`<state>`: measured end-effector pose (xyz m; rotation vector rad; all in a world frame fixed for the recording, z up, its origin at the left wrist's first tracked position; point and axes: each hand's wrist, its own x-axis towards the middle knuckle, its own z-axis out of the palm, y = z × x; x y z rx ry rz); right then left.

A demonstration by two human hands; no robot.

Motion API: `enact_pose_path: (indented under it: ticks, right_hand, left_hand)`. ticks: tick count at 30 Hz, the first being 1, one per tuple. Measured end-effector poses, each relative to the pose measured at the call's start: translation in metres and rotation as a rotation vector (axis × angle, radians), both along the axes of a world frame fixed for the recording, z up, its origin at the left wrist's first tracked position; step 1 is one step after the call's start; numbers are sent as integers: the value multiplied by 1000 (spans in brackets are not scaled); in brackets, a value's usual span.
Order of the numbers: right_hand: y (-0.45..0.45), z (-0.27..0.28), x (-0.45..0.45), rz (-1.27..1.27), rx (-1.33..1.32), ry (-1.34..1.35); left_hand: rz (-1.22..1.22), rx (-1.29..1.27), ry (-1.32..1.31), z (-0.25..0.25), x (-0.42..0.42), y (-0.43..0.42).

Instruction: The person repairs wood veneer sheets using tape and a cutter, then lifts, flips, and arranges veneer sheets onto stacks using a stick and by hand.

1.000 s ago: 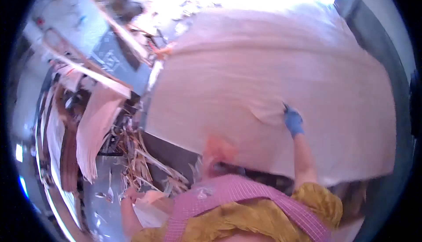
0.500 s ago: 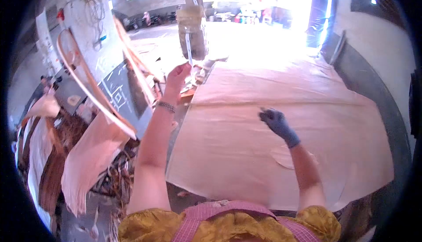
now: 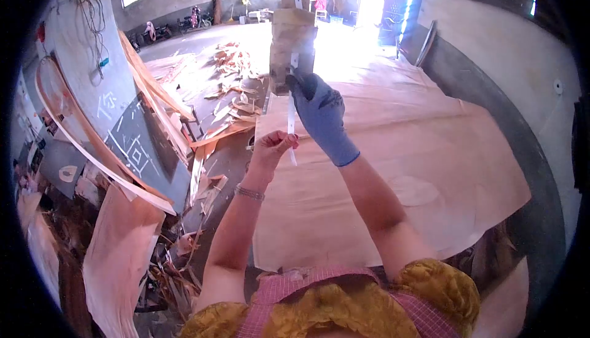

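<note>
A narrow white tape strip (image 3: 292,115) with small dark dots or holes along it hangs down a post and past a brown wrapped block (image 3: 294,34). My bare left hand (image 3: 269,153) pinches the strip close to its lower end, between thumb and finger. Higher up, my right hand (image 3: 322,117), in a blue-grey glove with dark fingertips, is closed at the strip just under the block. Part of the strip is hidden behind those gloved fingers. Below both hands spreads a large stack of thin wood veneer sheets (image 3: 344,215), with an oval patch (image 3: 415,190) on its top sheet.
Torn veneer scraps (image 3: 236,117) litter the floor to the left. A grey-and-white pillar (image 3: 110,92) carries coiled wire, with curved veneer strips (image 3: 58,101) leaning near it. More veneer sheets (image 3: 117,252) droop at lower left. A wall (image 3: 491,55) runs along the right.
My right hand has come up and left from above the sheets to the tape strip. My left hand now sits lower in the frame, on the strip's lower part. The view has turned left.
</note>
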<state>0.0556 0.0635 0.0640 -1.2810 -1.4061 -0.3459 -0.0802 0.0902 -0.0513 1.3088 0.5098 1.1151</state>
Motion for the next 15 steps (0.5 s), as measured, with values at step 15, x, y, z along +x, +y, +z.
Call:
enact_pose_path:
  ticks: [15]
  right_hand:
    - [30,-68,-25,796,-116,861]
  left_hand:
    - [-363,-618,68,-177,-68,-48]
